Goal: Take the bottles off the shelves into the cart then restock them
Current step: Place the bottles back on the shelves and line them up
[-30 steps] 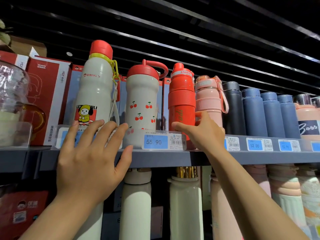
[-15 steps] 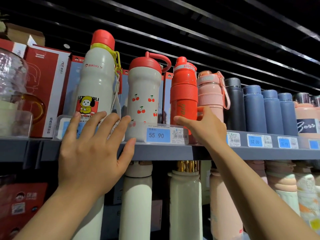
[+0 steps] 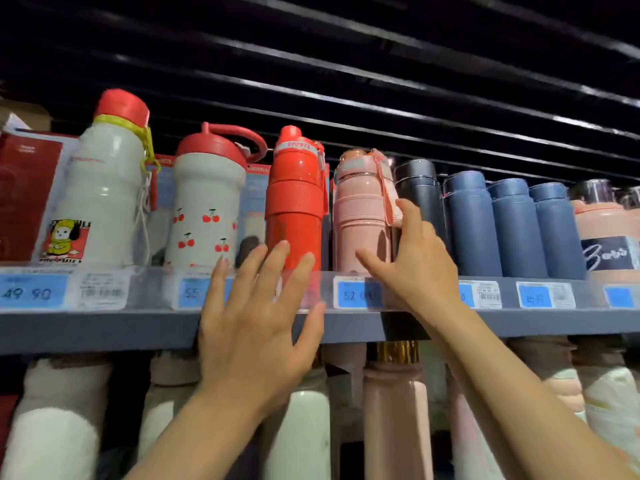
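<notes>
Upper shelf [image 3: 104, 332] is packed w/ bottles in a row; a clear price strip [image 3: 145, 289] runs along its near edge, partly hiding their bases. Red bottle [image 3: 294, 202], marked "SPORTS", stands mid-row, w/ the pink bottle [image 3: 362, 216] just right of it. Left hand [image 3: 256, 327] is held w/ fingers spread & straight before the red bottle; contact can't be told. Right hand [image 3: 415, 265] is curled round the pink bottle's right side. Tags read "49 90", "55", "52". More bottles are seen below.
</notes>
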`<action>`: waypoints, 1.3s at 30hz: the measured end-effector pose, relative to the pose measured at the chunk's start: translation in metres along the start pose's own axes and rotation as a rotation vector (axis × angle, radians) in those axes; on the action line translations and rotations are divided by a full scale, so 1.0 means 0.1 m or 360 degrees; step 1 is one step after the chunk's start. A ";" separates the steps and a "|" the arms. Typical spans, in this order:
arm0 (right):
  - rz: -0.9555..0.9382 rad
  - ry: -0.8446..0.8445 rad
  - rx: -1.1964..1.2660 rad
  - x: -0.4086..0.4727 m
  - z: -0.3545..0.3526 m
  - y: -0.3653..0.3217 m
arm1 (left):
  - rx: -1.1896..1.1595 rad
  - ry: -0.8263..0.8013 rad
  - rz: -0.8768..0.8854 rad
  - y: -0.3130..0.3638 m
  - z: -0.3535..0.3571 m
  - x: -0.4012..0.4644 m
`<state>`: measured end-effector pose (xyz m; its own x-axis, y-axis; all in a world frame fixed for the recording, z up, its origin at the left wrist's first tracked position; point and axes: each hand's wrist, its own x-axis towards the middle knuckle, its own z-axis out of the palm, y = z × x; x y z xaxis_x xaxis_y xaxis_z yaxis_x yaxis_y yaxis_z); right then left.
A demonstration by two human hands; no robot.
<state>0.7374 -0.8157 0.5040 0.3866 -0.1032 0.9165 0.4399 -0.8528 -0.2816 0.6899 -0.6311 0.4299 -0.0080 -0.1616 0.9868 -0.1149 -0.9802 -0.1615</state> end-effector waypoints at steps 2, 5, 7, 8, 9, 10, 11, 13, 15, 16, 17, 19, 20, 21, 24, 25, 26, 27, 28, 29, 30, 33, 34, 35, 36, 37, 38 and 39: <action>-0.0029 -0.0061 -0.0044 0.04 0.01 0.17 | 0.0120 0.0031 0.0026 0.18 0.19 0.00; -0.0067 -0.0157 0.0037 0.12 0.04 0.26 | 0.0258 0.0100 0.0081 0.21 0.31 -0.02; -0.0105 -0.0252 0.0107 0.21 0.04 0.24 | 0.0319 0.0144 0.0100 0.20 0.32 -0.03; -0.0103 -0.0290 0.0169 0.26 0.03 0.22 | 0.0336 0.0153 0.0103 0.20 0.32 -0.04; -0.0093 -0.0311 0.0237 0.30 0.04 0.20 | 0.0342 0.0156 0.0103 0.21 0.31 -0.04; -0.0090 -0.0320 0.0289 0.33 0.05 0.19 | 0.0340 0.0152 0.0099 0.21 0.30 -0.04; -0.0088 -0.0332 0.0324 0.35 0.06 0.18 | 0.0335 0.0140 0.0094 0.22 0.29 -0.04; -0.0074 -0.0381 0.0377 0.36 0.10 0.17 | 0.0338 0.0115 0.0090 0.21 0.27 -0.04; -0.0049 -0.0408 0.0423 0.36 0.12 0.19 | 0.0352 0.0105 0.0086 0.22 0.26 -0.05; -0.0043 -0.0407 0.0444 0.36 0.13 0.19 | 0.0356 0.0110 0.0080 0.22 0.27 -0.05; -0.0036 -0.0401 0.0461 0.37 0.13 0.20 | 0.0357 0.0117 0.0077 0.22 0.27 -0.05; -0.0032 -0.0370 0.0481 0.37 0.13 0.20 | 0.0346 0.0130 0.0077 0.22 0.28 -0.06; -0.0036 -0.0355 0.0482 0.36 0.13 0.20 | 0.0337 0.0139 0.0080 0.22 0.29 -0.06; -0.0038 -0.0349 0.0479 0.35 0.13 0.20 | 0.0331 0.0150 0.0080 0.22 0.29 -0.05; -0.0013 -0.0360 0.0543 0.35 0.12 0.21 | 0.0332 0.0178 0.0073 0.22 0.29 -0.05; 0.0005 -0.0371 0.0589 0.35 0.10 0.22 | 0.0328 0.0183 0.0069 0.23 0.29 -0.05; 0.0019 -0.0384 0.0630 0.35 0.09 0.22 | 0.0325 0.0186 0.0069 0.23 0.29 -0.06; 0.0028 -0.0396 0.0656 0.35 0.08 0.23 | 0.0324 0.0188 0.0069 0.23 0.29 -0.06; 0.0028 -0.0407 0.0664 0.34 0.06 0.23 | 0.0324 0.0188 0.0068 0.23 0.29 -0.06; 0.0025 -0.0419 0.0654 0.34 0.06 0.22 | 0.0325 0.0186 0.0067 0.23 0.29 -0.06; 0.0020 -0.0436 0.0630 0.33 0.05 0.22 | 0.0329 0.0185 0.0069 0.23 0.30 -0.06; 0.0006 -0.0490 0.0521 0.34 0.06 0.18 | 0.0327 0.0186 0.0071 0.22 0.30 -0.06; 0.0000 -0.0505 0.0491 0.34 0.07 0.18 | 0.0324 0.0186 0.0069 0.22 0.30 -0.06; -0.0005 -0.0509 0.0472 0.35 0.08 0.17 | 0.0322 0.0182 0.0067 0.22 0.30 -0.07; -0.0008 -0.0507 0.0464 0.35 0.08 0.17 | 0.0319 0.0174 0.0064 0.22 0.30 -0.06; -0.0009 -0.0505 0.0459 0.34 0.08 0.17 | 0.0317 0.0164 0.0060 0.22 0.29 -0.07; -0.0005 -0.0509 0.0453 0.33 0.07 0.17 | 0.0314 0.0156 0.0056 0.22 0.29 -0.06; 0.0000 -0.0515 0.0454 0.32 0.06 0.17 | 0.0309 0.0147 0.0053 0.22 0.29 -0.06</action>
<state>0.7623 -0.8305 0.5266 0.6009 0.1012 0.7929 0.6288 -0.6722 -0.3908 0.7158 -0.6550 0.4197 -0.1007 -0.1916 0.9763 0.0806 -0.9796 -0.1840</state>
